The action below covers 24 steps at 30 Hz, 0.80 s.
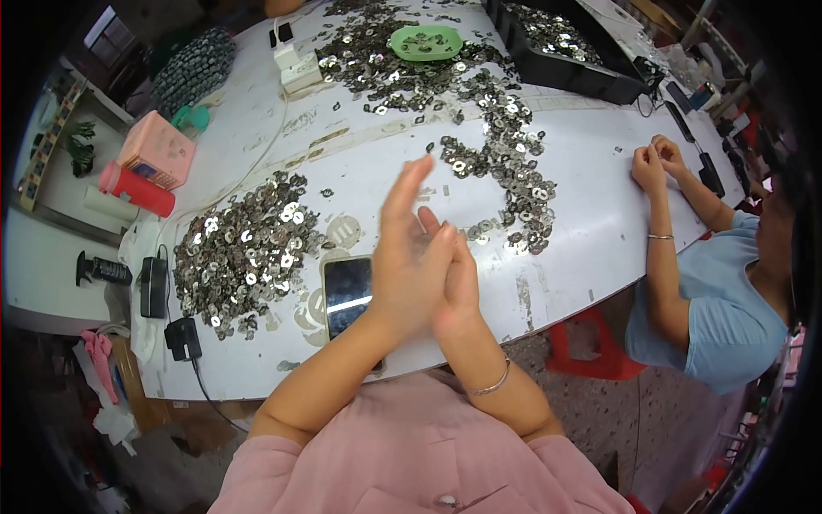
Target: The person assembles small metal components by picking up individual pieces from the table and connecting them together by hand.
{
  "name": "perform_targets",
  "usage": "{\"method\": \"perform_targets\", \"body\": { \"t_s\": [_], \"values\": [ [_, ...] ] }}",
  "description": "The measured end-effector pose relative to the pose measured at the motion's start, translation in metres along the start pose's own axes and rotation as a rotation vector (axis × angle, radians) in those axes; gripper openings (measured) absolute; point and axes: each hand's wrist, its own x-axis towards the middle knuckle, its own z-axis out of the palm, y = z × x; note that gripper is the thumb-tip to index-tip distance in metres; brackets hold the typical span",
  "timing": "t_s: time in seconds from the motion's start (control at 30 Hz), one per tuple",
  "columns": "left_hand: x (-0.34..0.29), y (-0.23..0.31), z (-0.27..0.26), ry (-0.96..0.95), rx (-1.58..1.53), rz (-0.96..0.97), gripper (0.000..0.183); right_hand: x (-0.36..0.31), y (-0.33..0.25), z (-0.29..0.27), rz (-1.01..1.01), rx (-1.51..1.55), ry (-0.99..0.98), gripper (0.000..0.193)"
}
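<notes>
My two hands meet in front of me above the near part of the white table. My left hand [401, 274] has its fingers stretched out and pointing away, somewhat blurred, with no object visible in it. Against its palm side lies my right hand [459, 287], with a bracelet on the wrist; most of its fingers are hidden or overlapped, so their grip is unclear. A dark smartphone [347, 291] lies under my left wrist. To the left spreads a heap of small shiny metal pieces [248, 257]; a trail of similar metal pieces [518, 171] runs along the right.
A green plastic dish [426, 43] holds a few pieces near the far heap. Beyond it at right stands a black tray [582, 77] of pieces. A pink box [158, 150] and red bottle [137, 188] stand left. At right sits a co-worker in a blue shirt [736, 313], hands together.
</notes>
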Motion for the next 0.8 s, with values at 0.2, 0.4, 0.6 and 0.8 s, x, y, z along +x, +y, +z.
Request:
{"method": "perform_targets", "body": {
  "t_s": [0.2, 0.4, 0.6, 0.8],
  "values": [
    [-0.075, -0.002, -0.117, -0.094, 0.729, 0.358, 0.056, -0.005, -0.033, 0.005, -0.016, 0.267, 0.063, 0.026],
    [-0.191, 0.004, -0.18, -0.154, 1.238, 0.014, 0.054, 0.06, -0.125, 0.051, -0.281, 0.307, -0.073, 0.022],
    [-0.183, -0.002, -0.168, -0.061, 1.388, -0.035, 0.056, 0.226, -0.373, 0.172, -0.832, -0.12, -0.196, 0.028],
    [-0.188, 0.009, -0.169, -0.05, 1.404, -0.089, 0.06, 0.237, -0.357, 0.153, -0.895, -0.493, 0.261, 0.059]
  ]
}}
